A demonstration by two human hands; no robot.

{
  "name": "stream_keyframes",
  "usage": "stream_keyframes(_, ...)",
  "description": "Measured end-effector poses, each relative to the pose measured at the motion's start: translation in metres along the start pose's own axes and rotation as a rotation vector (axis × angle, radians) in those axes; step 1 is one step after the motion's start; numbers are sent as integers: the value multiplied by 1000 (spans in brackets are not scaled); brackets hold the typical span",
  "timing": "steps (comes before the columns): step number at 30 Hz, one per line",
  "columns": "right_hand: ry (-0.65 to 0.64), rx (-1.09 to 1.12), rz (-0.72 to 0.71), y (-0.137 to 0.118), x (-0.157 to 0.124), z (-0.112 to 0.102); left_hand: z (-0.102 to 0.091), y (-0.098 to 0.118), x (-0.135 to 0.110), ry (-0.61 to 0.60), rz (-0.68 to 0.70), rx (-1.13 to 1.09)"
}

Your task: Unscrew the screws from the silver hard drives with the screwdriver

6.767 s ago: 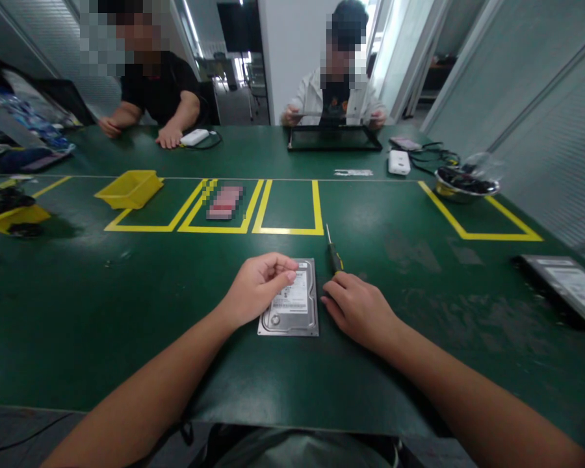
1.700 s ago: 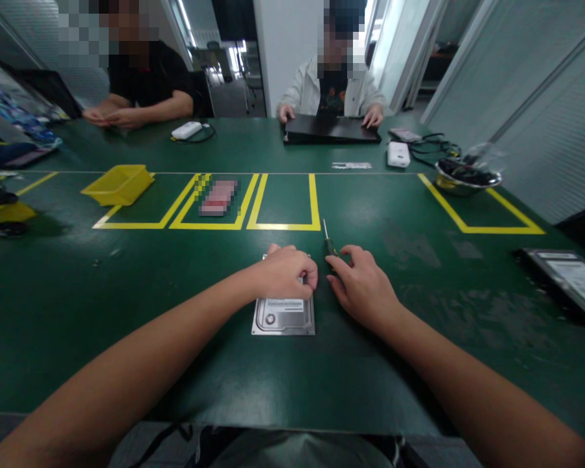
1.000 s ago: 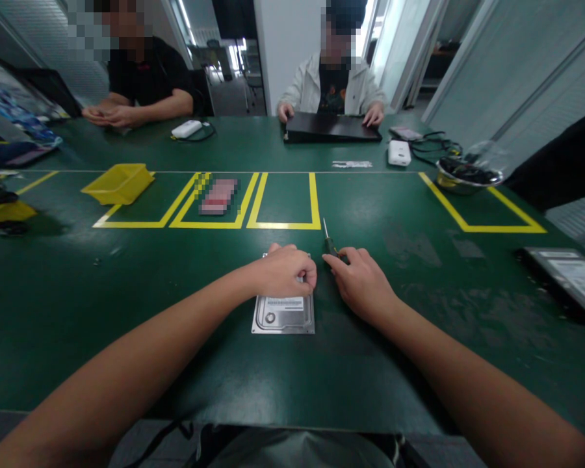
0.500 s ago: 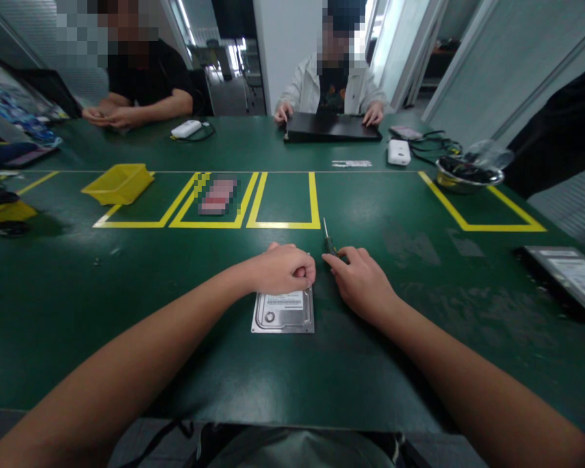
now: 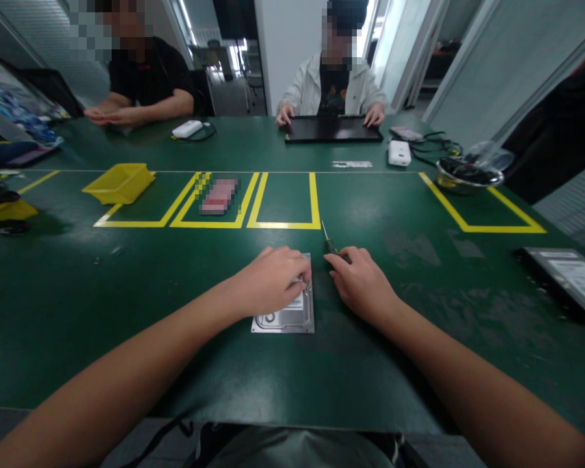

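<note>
A silver hard drive [image 5: 292, 320] lies flat on the green table in front of me, its label partly covered. My left hand [image 5: 275, 279] is over its upper left part, with fingers curled and pressed together near the drive's right side. Whatever those fingertips may pinch is hidden. Just right of the drive, my right hand [image 5: 363, 279] rests on the table, closed around a screwdriver [image 5: 328, 243]. The screwdriver's thin shaft points away from me, up and slightly left.
Yellow tape outlines mark the table, with a yellow bin [image 5: 121, 185] and a pink rectangular item [image 5: 219, 197] there. A metal bowl [image 5: 468, 175] holds dark parts. Another drive [image 5: 572, 276] lies far right. Across, a person handles a black panel [image 5: 333, 129]; another person sits left.
My left hand has drawn slightly toward me over the drive, uncovering its far right corner. My right hand stays nearly still with the screwdriver. The black panel across the table has tipped flatter.
</note>
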State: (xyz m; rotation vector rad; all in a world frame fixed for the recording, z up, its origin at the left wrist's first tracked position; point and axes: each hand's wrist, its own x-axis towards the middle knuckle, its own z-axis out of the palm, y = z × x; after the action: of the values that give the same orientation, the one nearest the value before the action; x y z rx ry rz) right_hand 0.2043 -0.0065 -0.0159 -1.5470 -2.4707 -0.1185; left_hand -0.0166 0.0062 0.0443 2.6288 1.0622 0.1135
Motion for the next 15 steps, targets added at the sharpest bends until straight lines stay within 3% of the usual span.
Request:
stream_keyframes(8, 50, 17, 0, 3, 0, 3, 10, 25, -35, 54, -69, -5)
stream_keyframes(15, 47, -12, 15, -1, 0, 0, 25, 18, -39, 120, -24, 67)
